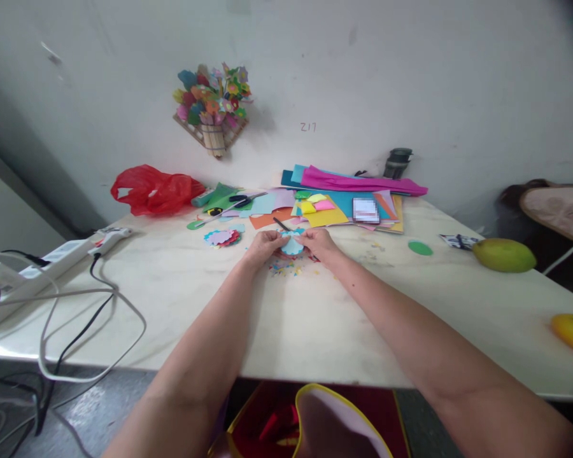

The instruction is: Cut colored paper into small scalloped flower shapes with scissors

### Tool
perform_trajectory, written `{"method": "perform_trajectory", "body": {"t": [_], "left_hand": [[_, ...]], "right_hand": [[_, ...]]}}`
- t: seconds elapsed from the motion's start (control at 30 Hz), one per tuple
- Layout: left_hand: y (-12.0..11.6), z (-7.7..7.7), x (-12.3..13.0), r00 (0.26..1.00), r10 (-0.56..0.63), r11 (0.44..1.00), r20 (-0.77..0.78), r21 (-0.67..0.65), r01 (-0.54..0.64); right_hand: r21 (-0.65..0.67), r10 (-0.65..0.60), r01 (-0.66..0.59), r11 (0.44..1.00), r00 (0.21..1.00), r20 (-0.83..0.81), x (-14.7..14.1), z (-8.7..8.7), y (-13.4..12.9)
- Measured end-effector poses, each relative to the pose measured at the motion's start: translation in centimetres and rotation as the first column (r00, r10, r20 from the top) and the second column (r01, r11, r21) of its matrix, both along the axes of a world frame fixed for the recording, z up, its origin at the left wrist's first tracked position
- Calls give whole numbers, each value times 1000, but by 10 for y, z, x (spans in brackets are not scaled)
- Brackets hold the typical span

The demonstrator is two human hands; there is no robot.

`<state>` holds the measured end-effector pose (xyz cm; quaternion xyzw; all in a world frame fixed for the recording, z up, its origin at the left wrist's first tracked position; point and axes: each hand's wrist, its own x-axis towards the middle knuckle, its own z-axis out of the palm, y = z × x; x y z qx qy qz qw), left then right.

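Note:
A light blue paper flower (292, 245) with a scalloped edge is held between my two hands above the table. My left hand (264, 246) pinches its left side, and my right hand (321, 244) pinches its right side. Tiny coloured paper scraps (286, 267) lie scattered on the tabletop just below. A dark pen-like stick (281, 224) rests right behind the flower. To the left sits a pile of scalloped paper flowers (222, 238) in several colours. Something red by my right fingers is too small to make out.
Scissors (241, 201), coloured paper sheets (327, 215), a phone (365, 210) and a red plastic bag (153, 189) lie towards the wall. On the left are power strips (62, 257) with loose cables. A green paper oval (420, 247) and a yellow-green fruit (504, 255) lie right.

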<state>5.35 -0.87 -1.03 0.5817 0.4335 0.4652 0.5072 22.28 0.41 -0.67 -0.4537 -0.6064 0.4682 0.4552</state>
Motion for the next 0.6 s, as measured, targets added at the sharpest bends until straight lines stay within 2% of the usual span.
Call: {"method": "perform_trajectory", "body": {"t": [0.1, 0.27, 0.47, 0.6], "left_hand": [[-1, 3, 1, 998, 5, 1000, 67, -18, -3], [0, 8, 0, 978, 50, 988, 202, -153, -19], [-1, 5, -2, 978, -95, 984, 184, -129, 120], [-5, 6, -2, 974, -116, 980, 195, -139, 144]], "right_hand": [[40, -10, 12, 999, 999, -50, -1, -2, 4], [86, -26, 33, 996, 996, -87, 0, -3, 4], [112, -46, 51, 992, 998, -49, 0, 0, 3], [104, -39, 44, 994, 998, -46, 0, 2, 0]]}}
